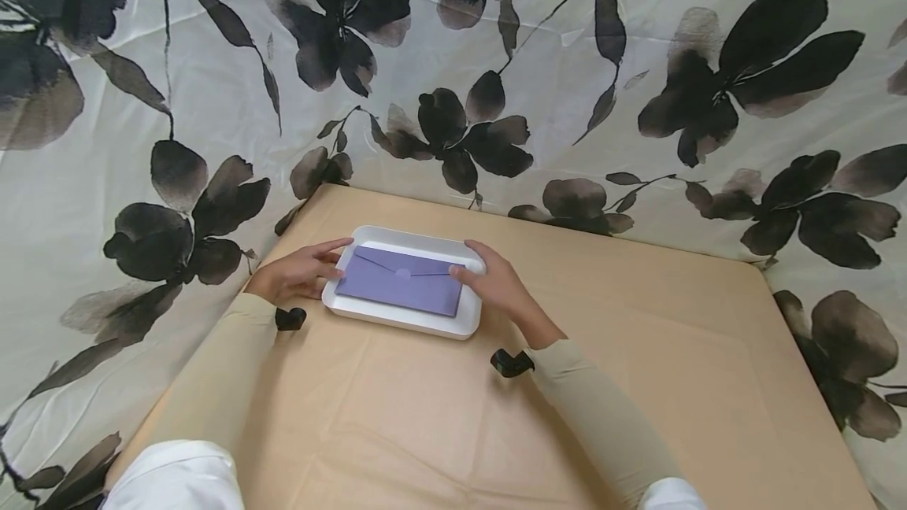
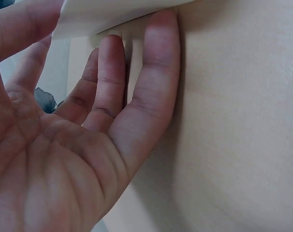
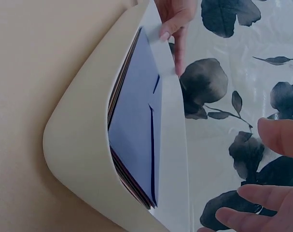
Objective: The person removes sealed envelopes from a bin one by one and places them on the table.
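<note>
A white rectangular tray [image 1: 397,325] with rounded corners stands at the table's far left part. Inside it lies a lavender envelope [image 1: 404,282], flap side up, on top of several thin layers whose edges show in the right wrist view. My left hand [image 1: 301,270] grips the tray's left end, its thumb over the rim. In the left wrist view, fingertips [image 2: 160,36] reach beneath the tray's edge. My right hand [image 1: 499,282] is at the tray's right end, its thumb overlapping the envelope in the head view. The right wrist view shows this hand's fingers [image 3: 252,195] spread, apart from the tray.
A tan cover [image 1: 638,321] with faint creases lies over the table. Behind and beside the table hangs a white cloth [image 1: 567,124] with dark flowers. Small black devices [image 1: 512,363] sit at both wrists.
</note>
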A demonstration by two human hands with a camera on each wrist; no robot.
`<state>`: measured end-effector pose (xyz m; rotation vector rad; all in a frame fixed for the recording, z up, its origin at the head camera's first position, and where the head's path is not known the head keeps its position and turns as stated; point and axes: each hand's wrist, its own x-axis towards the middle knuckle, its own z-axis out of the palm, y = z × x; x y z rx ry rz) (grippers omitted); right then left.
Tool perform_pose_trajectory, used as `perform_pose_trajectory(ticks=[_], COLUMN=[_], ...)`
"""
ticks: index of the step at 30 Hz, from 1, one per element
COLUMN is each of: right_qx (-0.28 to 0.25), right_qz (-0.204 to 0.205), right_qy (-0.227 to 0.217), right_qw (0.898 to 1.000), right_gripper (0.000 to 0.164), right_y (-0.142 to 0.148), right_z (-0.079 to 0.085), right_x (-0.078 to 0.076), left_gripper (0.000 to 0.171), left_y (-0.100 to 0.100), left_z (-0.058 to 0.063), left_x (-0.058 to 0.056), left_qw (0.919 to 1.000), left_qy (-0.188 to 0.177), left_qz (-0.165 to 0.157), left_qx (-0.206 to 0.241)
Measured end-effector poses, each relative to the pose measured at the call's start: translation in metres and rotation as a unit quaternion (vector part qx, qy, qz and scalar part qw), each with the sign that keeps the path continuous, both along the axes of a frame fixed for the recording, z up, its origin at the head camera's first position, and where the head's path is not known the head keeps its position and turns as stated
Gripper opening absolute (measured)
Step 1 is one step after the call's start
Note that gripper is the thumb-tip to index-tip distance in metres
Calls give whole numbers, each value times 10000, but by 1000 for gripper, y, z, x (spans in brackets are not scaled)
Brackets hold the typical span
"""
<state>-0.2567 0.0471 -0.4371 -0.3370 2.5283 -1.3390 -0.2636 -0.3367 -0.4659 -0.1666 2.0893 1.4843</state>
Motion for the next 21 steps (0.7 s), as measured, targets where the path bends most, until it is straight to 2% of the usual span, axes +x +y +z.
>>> perform_pose_trajectory(ticks=[3, 9, 16, 21], right_qx=[-236, -888, -1531, -1913], right_qz=[-117, -63, -141, -302], right_qy=[-214, -769, -1658, -2044], right_qw=[9994, 9931, 9741, 9595], right_gripper=[72, 68, 71, 71], right_y=[-2, -6, -9, -13], right_z=[1, -3, -3, -4], right_x=[0, -1, -1, -2], left_gripper=[85, 88, 87, 87], left_y=[0, -4, -2, -1], left_z=[-1, -2, -2, -3], left_x=[0, 5, 4, 1], left_qw=[10000, 10000, 9998, 9998], left_qy=[34, 17, 125, 113], left_qz=[-12, -52, -137, -136], left_qx=[39, 45, -36, -52])
